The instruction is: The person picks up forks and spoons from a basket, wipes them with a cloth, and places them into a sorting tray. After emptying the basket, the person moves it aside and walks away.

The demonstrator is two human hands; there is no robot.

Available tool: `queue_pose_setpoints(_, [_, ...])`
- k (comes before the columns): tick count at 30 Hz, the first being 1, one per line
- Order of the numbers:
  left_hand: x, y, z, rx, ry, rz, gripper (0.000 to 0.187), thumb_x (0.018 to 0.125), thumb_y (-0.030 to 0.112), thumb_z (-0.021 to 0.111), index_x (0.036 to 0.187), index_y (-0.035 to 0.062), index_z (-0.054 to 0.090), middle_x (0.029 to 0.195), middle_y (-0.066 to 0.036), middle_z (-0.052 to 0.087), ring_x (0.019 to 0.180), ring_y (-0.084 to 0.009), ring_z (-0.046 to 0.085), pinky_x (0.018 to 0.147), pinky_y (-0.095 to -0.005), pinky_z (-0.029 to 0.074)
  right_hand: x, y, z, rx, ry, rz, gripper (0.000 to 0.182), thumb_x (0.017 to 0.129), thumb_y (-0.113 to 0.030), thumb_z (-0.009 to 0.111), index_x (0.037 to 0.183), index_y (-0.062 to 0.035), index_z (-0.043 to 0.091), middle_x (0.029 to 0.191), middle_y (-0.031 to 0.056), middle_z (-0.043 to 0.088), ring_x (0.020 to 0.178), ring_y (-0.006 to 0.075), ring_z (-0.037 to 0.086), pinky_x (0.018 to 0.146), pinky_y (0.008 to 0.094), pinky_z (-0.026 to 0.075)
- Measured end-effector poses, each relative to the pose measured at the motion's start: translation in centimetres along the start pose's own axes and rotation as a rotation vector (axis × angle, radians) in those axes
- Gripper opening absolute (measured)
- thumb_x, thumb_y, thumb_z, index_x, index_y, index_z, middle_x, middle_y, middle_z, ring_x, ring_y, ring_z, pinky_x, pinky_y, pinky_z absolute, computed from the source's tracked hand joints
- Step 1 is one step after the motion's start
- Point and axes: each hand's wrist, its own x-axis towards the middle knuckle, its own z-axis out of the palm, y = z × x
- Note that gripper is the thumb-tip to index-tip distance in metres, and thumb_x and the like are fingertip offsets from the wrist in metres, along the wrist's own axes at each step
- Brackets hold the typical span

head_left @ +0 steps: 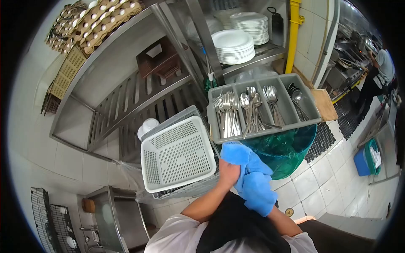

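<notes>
A blue cloth [255,185] is bunched up in front of my body, just below the grey cutlery tray [263,133]. My left hand [230,173] is closed around the cloth's left side. My right forearm rises from the lower right, and the cloth covers the right hand, so its fingers are hidden. Forks [227,111] lie in the tray's leftmost compartment, and spoons [254,105] in the one beside it. More cutlery [273,101] sits in the third compartment, with dark-looking spoons [297,98] in the fourth.
Left of the cloth, a white perforated basket [179,154] rests on grey crates. A green-lined bin [287,156] stands under the tray. Stacked white plates [233,47] occupy the metal shelf behind. Egg trays [99,23] lie up high. Another person [379,69] stands far right.
</notes>
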Motion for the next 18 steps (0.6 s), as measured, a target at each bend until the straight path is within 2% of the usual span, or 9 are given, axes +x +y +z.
queue_pose_setpoints(3, [2.5, 0.1, -3.3, 0.023, -0.16, -0.109, 0.018, 0.085, 0.013, 0.058, 0.099, 0.0018, 0.063, 0.09, -0.01, 0.067, 0.084, -0.0218, 0.063, 0.078, -0.0356, 0.049, -0.7, 0.7, 2.9, -0.206, 0.122, -0.161, 0.019, 0.076, -0.025, 0.069, 0.084, -0.0085, 0.063, 0.071, 0.0056, 0.055, 0.069, 0.0188, 0.058, 0.065, 0.0294, 0.049])
queue_pose_setpoints(5, [3.4, -0.8, -4.4, 0.097, -0.112, 0.099, 0.019, 0.083, 0.012, 0.058, 0.098, 0.0009, 0.063, 0.083, -0.009, 0.068, 0.081, -0.0228, 0.064, 0.074, -0.0358, 0.05, -0.3, 0.4, 2.6, -0.286, 0.179, -0.227, 0.019, 0.076, -0.025, 0.069, 0.083, -0.0086, 0.063, 0.07, 0.0056, 0.055, 0.067, 0.0187, 0.058, 0.064, 0.0293, 0.049])
queue_pose_setpoints(8, [4.7, -2.8, -6.0, 0.218, 0.142, -0.076, 0.023, 0.086, 0.017, 0.06, 0.101, 0.0006, 0.062, 0.088, -0.01, 0.067, 0.085, -0.0246, 0.065, 0.076, -0.0369, 0.051, 2.0, -1.8, -3.9, 0.218, -0.019, 0.168, 0.021, 0.074, -0.027, 0.071, 0.077, -0.0075, 0.064, 0.063, 0.0048, 0.054, 0.058, 0.0195, 0.057, 0.054, 0.032, 0.048])
queue_pose_setpoints(10, [6.1, -0.4, -6.1, -1.054, 0.14, -0.771, 0.027, 0.088, 0.023, 0.063, 0.103, 0.0011, 0.06, 0.091, -0.01, 0.066, 0.083, -0.0253, 0.065, 0.076, -0.0398, 0.053, 3.1, -2.4, -7.3, 0.457, -0.225, 0.527, 0.024, 0.074, -0.028, 0.073, 0.08, -0.0063, 0.065, 0.068, 0.0057, 0.058, 0.057, 0.0204, 0.057, 0.05, 0.0371, 0.047])
queue_pose_setpoints(12, [3.0, 2.2, -4.2, -1.207, -0.371, -0.658, 0.018, 0.092, 0.015, 0.06, 0.105, 0.0031, 0.058, 0.096, -0.009, 0.064, 0.078, -0.0252, 0.065, 0.076, -0.0423, 0.056, 0.7, 0.7, 4.5, 0.8, -0.105, 0.261, 0.024, 0.074, -0.029, 0.073, 0.078, -0.0065, 0.065, 0.068, 0.0052, 0.058, 0.056, 0.0201, 0.056, 0.051, 0.0361, 0.047])
queue_pose_setpoints(14, [3.3, 2.2, -2.8, -1.003, -0.358, -0.705, 0.021, 0.089, 0.015, 0.063, 0.105, 0.0028, 0.058, 0.097, -0.01, 0.064, 0.08, -0.0249, 0.065, 0.075, -0.042, 0.056, 0.0, 2.0, 10.5, 0.974, -0.08, 0.116, 0.025, 0.075, -0.03, 0.072, 0.078, -0.0066, 0.066, 0.068, 0.005, 0.058, 0.055, 0.0199, 0.055, 0.052, 0.0356, 0.047])
queue_pose_setpoints(16, [4.0, 2.6, -2.3, -0.787, -0.188, -0.819, 0.028, 0.082, 0.016, 0.073, 0.102, 0.003, 0.06, 0.091, -0.01, 0.065, 0.077, -0.0227, 0.065, 0.07, -0.038, 0.055, 0.4, 1.3, 11.1, 0.823, 0.284, -0.1, 0.019, 0.079, -0.028, 0.068, 0.084, -0.0098, 0.064, 0.07, 0.0026, 0.059, 0.057, 0.019, 0.055, 0.053, 0.0334, 0.046])
queue_pose_setpoints(17, [4.6, 1.6, -2.5, -0.365, -0.117, -0.434, 0.029, 0.082, 0.021, 0.073, 0.101, 0.0033, 0.06, 0.09, -0.009, 0.065, 0.076, -0.0221, 0.064, 0.068, -0.0363, 0.055, 1.4, 0.9, 7.5, 0.818, 0.279, -0.107, 0.019, 0.079, -0.028, 0.068, 0.084, -0.0098, 0.064, 0.07, 0.0026, 0.059, 0.057, 0.019, 0.055, 0.053, 0.0334, 0.046])
queue_pose_setpoints(18, [5.5, 0.5, -3.1, 0.059, -0.04, -0.048, 0.031, 0.082, 0.026, 0.073, 0.099, 0.0036, 0.061, 0.089, -0.009, 0.065, 0.075, -0.0215, 0.064, 0.066, -0.0345, 0.054, 2.8, 0.3, 0.9, 0.37, -0.083, -0.163, 0.016, 0.081, -0.025, 0.064, 0.088, -0.0108, 0.062, 0.069, 0.0005, 0.056, 0.059, 0.0189, 0.054, 0.054, 0.0336, 0.045])
